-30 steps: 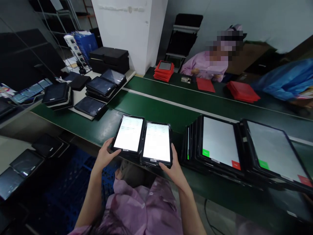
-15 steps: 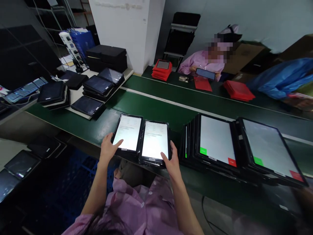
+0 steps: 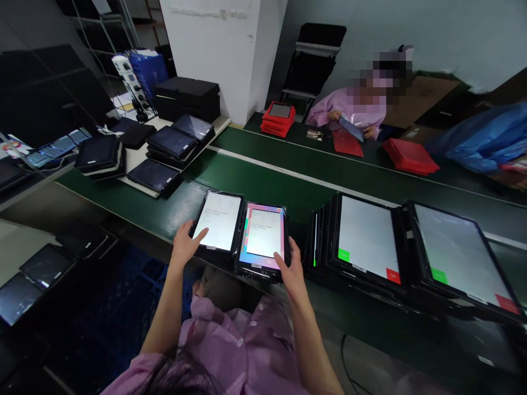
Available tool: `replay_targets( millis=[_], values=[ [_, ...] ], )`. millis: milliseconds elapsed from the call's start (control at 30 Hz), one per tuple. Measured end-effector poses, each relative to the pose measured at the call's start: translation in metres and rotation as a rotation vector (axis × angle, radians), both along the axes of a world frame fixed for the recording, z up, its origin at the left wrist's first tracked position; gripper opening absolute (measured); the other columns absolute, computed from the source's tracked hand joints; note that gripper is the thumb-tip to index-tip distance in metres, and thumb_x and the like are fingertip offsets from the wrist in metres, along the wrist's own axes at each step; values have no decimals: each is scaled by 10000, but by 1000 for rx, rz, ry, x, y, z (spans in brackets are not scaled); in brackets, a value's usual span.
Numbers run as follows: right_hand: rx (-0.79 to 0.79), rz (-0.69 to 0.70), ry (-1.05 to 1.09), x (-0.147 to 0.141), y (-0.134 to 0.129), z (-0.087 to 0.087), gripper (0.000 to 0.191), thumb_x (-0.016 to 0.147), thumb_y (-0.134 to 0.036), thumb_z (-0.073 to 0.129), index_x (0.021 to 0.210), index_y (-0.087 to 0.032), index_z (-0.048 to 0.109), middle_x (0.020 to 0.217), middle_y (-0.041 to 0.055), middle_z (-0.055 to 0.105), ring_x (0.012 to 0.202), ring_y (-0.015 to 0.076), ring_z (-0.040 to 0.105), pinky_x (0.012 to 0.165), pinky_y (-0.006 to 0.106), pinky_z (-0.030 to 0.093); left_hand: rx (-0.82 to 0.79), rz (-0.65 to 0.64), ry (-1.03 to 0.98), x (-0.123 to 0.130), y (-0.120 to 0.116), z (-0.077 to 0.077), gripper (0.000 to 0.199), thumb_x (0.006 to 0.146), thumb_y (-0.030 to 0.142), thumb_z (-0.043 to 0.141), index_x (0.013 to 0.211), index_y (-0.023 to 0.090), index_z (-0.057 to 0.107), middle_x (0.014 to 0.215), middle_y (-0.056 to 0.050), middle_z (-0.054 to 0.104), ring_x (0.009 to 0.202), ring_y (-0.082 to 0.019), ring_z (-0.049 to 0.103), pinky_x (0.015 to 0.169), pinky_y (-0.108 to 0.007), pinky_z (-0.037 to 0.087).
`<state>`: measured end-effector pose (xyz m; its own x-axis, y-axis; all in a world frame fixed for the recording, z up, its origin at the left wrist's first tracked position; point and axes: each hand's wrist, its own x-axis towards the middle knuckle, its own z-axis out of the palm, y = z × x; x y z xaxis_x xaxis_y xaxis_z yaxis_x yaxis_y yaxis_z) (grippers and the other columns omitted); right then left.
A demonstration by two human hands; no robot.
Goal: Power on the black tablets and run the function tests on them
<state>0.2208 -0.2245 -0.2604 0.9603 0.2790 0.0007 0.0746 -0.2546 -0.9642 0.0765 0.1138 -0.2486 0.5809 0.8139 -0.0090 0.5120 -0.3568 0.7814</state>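
Two lit tablets lie side by side at the near edge of the green bench. The left tablet [image 3: 219, 222] shows a white page with faint text. On the right tablet [image 3: 264, 236] the white page is shrunk inside a colourful background. My left hand [image 3: 187, 241] grips the left tablet's lower left edge, with its thumb over the screen. My right hand [image 3: 291, 267] holds the right tablet along its right edge, with the thumb on the lower part of the screen. Fingers under the edges are partly hidden.
To the right stand a tablet stack [image 3: 366, 236] and another tablet stack [image 3: 461, 252], both topped by lit screens. Dark tablets [image 3: 171, 141] sit at the left on a pale board. Across the bench [image 3: 263, 181], a person [image 3: 349, 107] handles a tablet near red sleeves [image 3: 411, 156].
The right tablet's page has shrunk from full screen, uncovering a colourful background. My hands stay nearly in place. The person across has tilted their tablet.
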Motion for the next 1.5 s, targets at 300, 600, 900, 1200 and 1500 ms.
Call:
replay_targets(
  millis=[300, 600, 900, 1200, 1500],
  values=[
    [-166, 347, -511, -13, 30, 62, 381, 1115, -458, 558, 1446, -350, 713, 1451, 58, 766, 1561, 338, 563, 1368, 665, 358, -281, -65, -221, -20, 5, 6, 717, 874, 540, 815, 1463, 138, 740, 1430, -174, 767, 1359, -360, 712, 1149, -471, 583],
    [-305, 650, -619, -5, 60, 57, 428, 1118, -429, 578, 1510, -294, 684, 1445, 83, 781, 1610, 350, 519, 1421, 727, 203, -110, -38, -112, 20, 24, 13, 475, 944, 292, 711, 1383, 135, 803, 1352, -150, 814, 1225, -342, 780, 1122, -468, 602],
    [-222, 506, -610, -14, 44, 52, 399, 1132, -409, 546, 1502, -347, 682, 1460, 34, 774, 1548, 306, 595, 1413, 693, 265, -200, -44, -204, 17, 33, -3, 480, 939, 393, 744, 1340, 140, 825, 1362, -142, 814, 1404, -362, 692, 1252, -491, 503],
    [-198, 431, -706, -17, 42, 47, 359, 1135, -329, 564, 1471, -328, 691, 1403, 39, 801, 1486, 303, 656, 1366, 683, 380, -234, 2, -198, 17, 28, -1, 448, 935, 338, 726, 1332, 161, 834, 1396, -112, 803, 1406, -346, 695, 1232, -481, 537],
    [-245, 410, -854, -19, 44, 39, 436, 1140, -257, 578, 1573, -310, 593, 1460, 80, 766, 1546, 316, 599, 1315, 645, 459, -184, 10, -220, 19, 29, -11, 396, 924, 293, 720, 1277, 177, 854, 1396, -108, 804, 1392, -333, 704, 1246, -474, 521]
  ],
)
